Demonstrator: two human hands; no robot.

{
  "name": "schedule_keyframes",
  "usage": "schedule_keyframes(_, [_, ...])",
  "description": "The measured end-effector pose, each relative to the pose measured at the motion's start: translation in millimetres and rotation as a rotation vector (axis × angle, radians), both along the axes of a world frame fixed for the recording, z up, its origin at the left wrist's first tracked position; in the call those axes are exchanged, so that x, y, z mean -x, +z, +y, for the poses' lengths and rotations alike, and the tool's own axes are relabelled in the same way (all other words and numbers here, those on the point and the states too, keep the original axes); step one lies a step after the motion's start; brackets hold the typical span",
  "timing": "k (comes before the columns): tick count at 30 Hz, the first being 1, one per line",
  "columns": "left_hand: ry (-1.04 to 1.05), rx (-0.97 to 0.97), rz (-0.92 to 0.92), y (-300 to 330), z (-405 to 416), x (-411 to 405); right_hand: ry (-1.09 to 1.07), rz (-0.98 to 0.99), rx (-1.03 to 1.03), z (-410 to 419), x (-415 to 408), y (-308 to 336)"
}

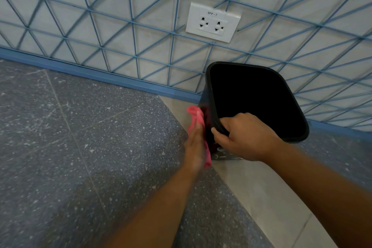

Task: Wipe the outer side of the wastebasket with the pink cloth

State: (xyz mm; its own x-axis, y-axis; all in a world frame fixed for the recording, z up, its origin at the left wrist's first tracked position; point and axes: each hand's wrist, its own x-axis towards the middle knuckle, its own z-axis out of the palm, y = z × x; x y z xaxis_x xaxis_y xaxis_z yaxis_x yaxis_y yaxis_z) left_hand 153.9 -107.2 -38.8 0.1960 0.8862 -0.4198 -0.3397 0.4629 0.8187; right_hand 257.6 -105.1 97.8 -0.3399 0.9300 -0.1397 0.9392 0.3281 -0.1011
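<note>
Two bare forearms come in from the bottom edge, closest to the camera, and both reach toward a black bin (255,98) standing on the floor right by the wall. Right hand (244,137) is clamped on the bin's near rim — fingers hooked over into the inside, thumb on the outside. Left hand (196,147) lies flat with its fingers straight, pressing a pink cloth (198,127) against the bin's outer left side; it's a bit blurry, so finer detail of the fingers is hard to make out. Part of the cloth bunches up above the fingertips and a bit hangs out under the palm. The bin looks tilted, its dark open mouth facing up toward the camera, and nothing inside can be made out. It sits on a pale strip of floor (261,187), with dark speckled tiles (80,137) off to the left. Behind it there's a wall with a blue wire grid (120,16) over it, a blue baseboard (100,74) along the bottom, and a white double socket (213,22) labelled 9PP-7 — just above the bin.
</note>
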Motion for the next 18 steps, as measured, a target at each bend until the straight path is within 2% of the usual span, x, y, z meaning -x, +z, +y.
schedule_keyframes(4, [-0.046, 0.058, 0.019, -5, 5, 4, -0.004, 0.009, 0.016, -1, 0, 0])
schedule_keyframes(8, [0.002, -0.045, 0.033, -11, -6, 4, 0.005, 0.018, 0.018, 1, 0, 1])
schedule_keyframes(13, [-0.044, 0.004, 0.072, -16, -4, 7, 0.007, 0.021, 0.024, 0, -2, -1])
schedule_keyframes(15, [-0.011, -0.067, 0.018, -10, -3, 8, 0.01, 0.013, 0.03, 0, -3, -1])
schedule_keyframes(18, [0.04, -0.112, 0.048, -11, -8, 3, 0.021, 0.015, 0.034, 1, -3, 0])
